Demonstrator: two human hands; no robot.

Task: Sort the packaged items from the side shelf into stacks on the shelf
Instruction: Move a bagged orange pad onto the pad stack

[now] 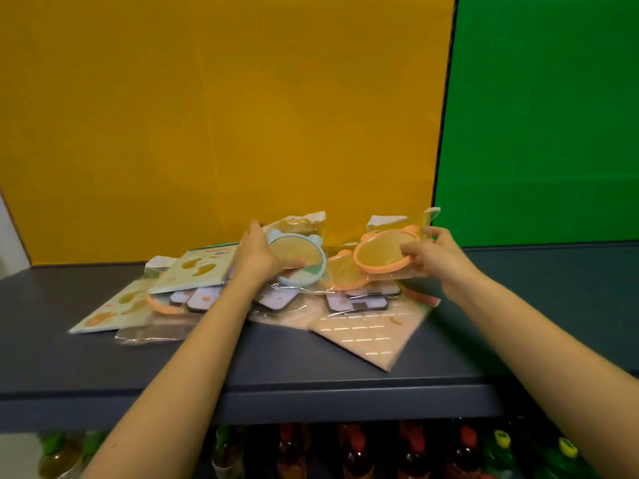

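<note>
Here, left hand gripping blue mirror

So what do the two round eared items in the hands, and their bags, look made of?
Blue round item in the left hand and orange round item in the right hand: matte, soft-looking rims, likely silicone or plastic; the tan centres could be wood or mesh. Each clear bag: thin glossy plastic film, wrinkled and shiny.
</note>
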